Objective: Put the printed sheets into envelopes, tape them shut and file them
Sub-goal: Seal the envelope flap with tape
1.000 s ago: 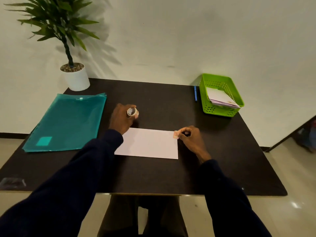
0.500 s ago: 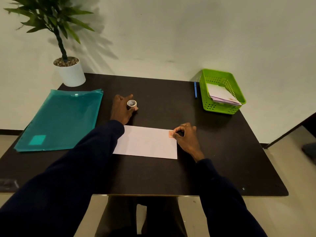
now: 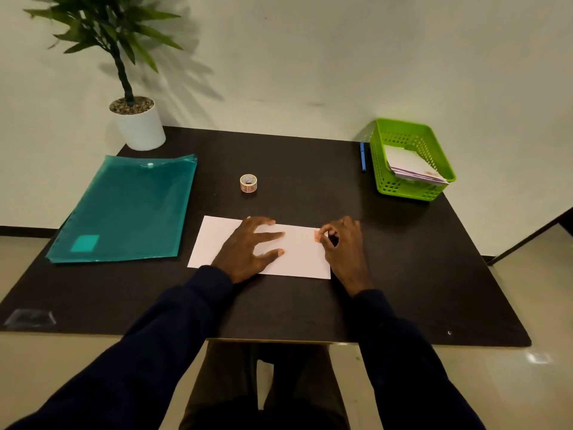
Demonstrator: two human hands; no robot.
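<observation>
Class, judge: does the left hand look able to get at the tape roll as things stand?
Probably yes: the tape roll stands alone on bare table just beyond the left hand, which lies flat on the envelope holding nothing.

The table [image 3: 279, 305] looks matt and dark; the envelope [image 3: 297, 259] is plain matt paper, the folder [image 3: 124, 209] glossy translucent plastic, the basket [image 3: 403, 190] perforated green plastic.

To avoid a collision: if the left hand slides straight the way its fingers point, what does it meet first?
Probably the right hand, pinching the tape piece at the right end of the envelope; only bare paper lies between.
</observation>
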